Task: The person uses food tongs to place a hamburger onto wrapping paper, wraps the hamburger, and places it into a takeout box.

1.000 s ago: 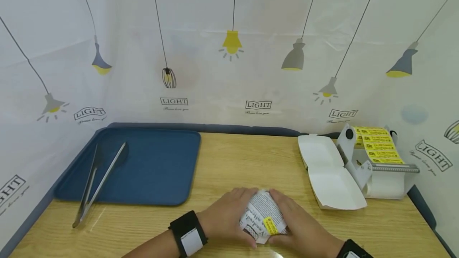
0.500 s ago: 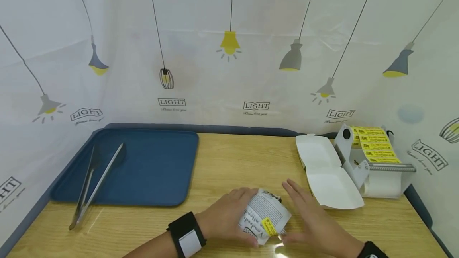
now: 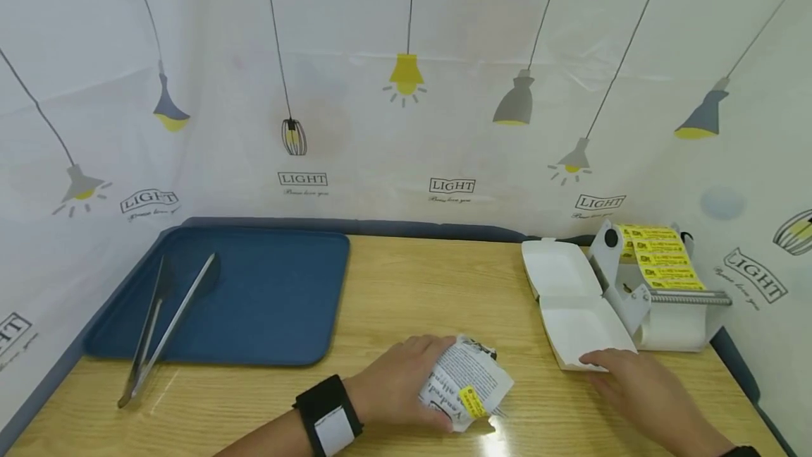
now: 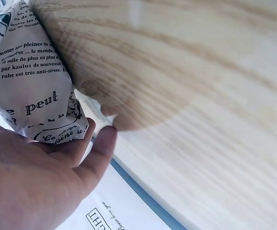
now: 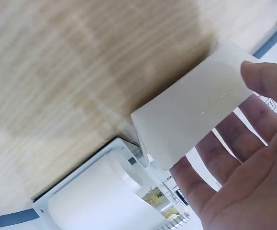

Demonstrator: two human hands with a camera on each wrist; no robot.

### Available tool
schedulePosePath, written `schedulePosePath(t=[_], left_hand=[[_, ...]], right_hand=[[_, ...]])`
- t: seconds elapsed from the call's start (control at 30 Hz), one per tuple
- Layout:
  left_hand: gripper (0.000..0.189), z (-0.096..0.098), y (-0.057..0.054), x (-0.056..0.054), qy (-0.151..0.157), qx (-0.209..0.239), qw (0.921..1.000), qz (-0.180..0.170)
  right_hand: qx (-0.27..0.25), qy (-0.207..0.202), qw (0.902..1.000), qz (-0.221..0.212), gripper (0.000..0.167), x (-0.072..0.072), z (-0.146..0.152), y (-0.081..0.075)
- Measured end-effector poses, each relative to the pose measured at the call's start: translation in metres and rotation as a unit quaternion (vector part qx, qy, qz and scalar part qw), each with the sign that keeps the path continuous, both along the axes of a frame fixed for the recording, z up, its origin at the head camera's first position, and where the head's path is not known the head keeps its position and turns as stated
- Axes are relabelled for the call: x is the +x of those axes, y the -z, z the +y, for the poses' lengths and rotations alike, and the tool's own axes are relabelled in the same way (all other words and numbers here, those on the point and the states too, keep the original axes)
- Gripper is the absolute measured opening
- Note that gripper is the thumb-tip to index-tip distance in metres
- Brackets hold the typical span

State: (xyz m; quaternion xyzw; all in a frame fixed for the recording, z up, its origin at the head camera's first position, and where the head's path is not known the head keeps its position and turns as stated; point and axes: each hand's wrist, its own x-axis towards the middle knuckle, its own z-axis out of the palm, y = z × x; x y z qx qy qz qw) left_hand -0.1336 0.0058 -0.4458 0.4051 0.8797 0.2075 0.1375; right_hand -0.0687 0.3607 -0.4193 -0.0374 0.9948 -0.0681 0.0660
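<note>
My left hand (image 3: 402,384) holds a package wrapped in newsprint-patterned paper (image 3: 472,376), just above or on the wooden table. A yellow sticker (image 3: 471,401) is on the wrap, and its contents are hidden. In the left wrist view, the fingers curl around the printed wrap (image 4: 28,76). Over to the right, my right hand (image 3: 647,390) has reached the front edge of a white clamshell box (image 3: 583,326), which lies unfolded. From the right wrist, its front wall (image 5: 191,105) shows between my thumb and fingers.
Metal tongs (image 3: 166,333) lie across a blue tray (image 3: 279,302) at the left. Behind the box stands a label dispenser (image 3: 660,288) with a roll of yellow stickers. A white printed curtain (image 3: 355,90) hangs behind the wooden table (image 3: 412,281).
My right hand has let go of the wrapped package and moved right to the box's front edge. The left hand has kept its hold on the package, which tilts slightly.
</note>
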Motion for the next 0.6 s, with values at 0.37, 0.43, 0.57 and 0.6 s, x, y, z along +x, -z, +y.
schedulePosePath(t=[0.37,0.43,0.57,0.6], left_hand=[[0.111,-0.012,0.003,-0.007,-0.012,0.006,0.9999,0.007],[0.110,-0.018,0.003,-0.010,-0.022,0.010,0.9997,0.008],[0.110,-0.030,0.002,-0.016,-0.042,0.013,0.9990,-0.002],[0.110,-0.033,0.002,-0.017,-0.045,0.012,0.9989,-0.003]], right_hand=[[-0.035,-0.007,0.9987,-0.037,0.022,0.010,-0.015,0.008],[-0.045,-0.009,0.9974,-0.055,0.023,0.012,-0.022,0.009],[-0.050,-0.064,0.9948,-0.062,0.026,0.018,-0.034,0.012],[-0.052,-0.088,0.9932,-0.057,0.026,0.020,-0.036,0.013]])
